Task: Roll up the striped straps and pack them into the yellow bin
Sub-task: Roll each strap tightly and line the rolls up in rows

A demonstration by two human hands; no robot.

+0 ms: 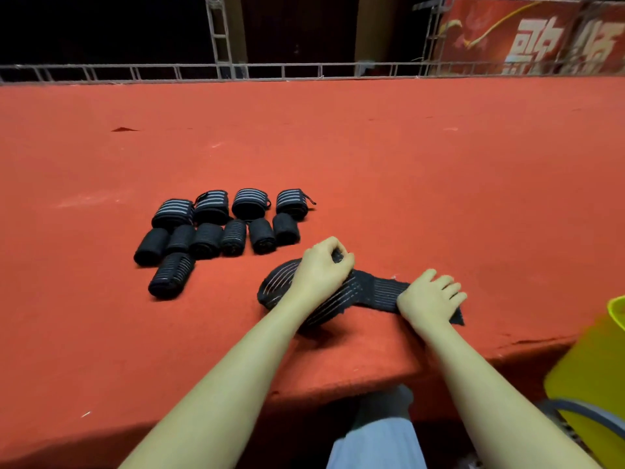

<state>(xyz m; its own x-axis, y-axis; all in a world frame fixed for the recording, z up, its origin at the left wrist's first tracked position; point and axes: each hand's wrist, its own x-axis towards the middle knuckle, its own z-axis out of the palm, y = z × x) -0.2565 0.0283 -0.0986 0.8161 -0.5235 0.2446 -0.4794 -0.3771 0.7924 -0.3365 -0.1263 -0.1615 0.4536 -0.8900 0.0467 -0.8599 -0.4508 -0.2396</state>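
red table (372, 164), strap (372, 289) under both hands

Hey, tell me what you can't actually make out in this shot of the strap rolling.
- Yellow bin, head view: cut off by the right edge and blurred; its inside is not visible, so any packed straps are unknown.
- Unrolled strap: the left hand covers its middle, so the left grip's hold is unclear; the right hand hides its end.
- Rolled straps: packed close, so the exact count is uncertain.
- Red banner: lettering cut off and blurred.
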